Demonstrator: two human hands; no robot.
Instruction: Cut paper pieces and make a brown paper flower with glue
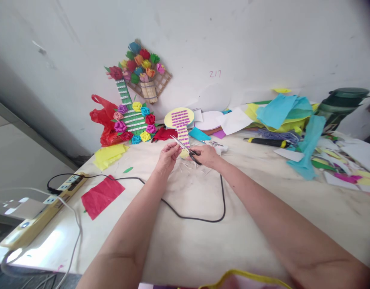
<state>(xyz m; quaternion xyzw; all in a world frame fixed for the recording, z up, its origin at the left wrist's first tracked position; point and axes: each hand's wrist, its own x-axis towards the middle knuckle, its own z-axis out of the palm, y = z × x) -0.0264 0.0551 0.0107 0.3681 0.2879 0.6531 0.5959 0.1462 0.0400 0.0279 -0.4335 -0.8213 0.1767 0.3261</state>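
My right hand (205,155) is closed around the black handles of a pair of scissors (181,143), whose blades point up and left. My left hand (169,155) is pinched close to the blades, on something too small to make out. Just beyond both hands lies a yellow paper cutout (182,126) with an oval top and a narrow stem, covered in rows of purple strips. Thin white scraps (191,165) are scattered on the table under the hands. A glue gun (218,145), partly hidden, seems to lie behind my right hand.
Paper-flower crafts (136,116) lean on the wall, beside a red plastic bag (105,120). A black cord (199,219) loops across the table from a power strip (46,208). Red crepe paper (102,196) lies left; a cutter knife (265,142), coloured papers and a dark bottle (338,108) are right.
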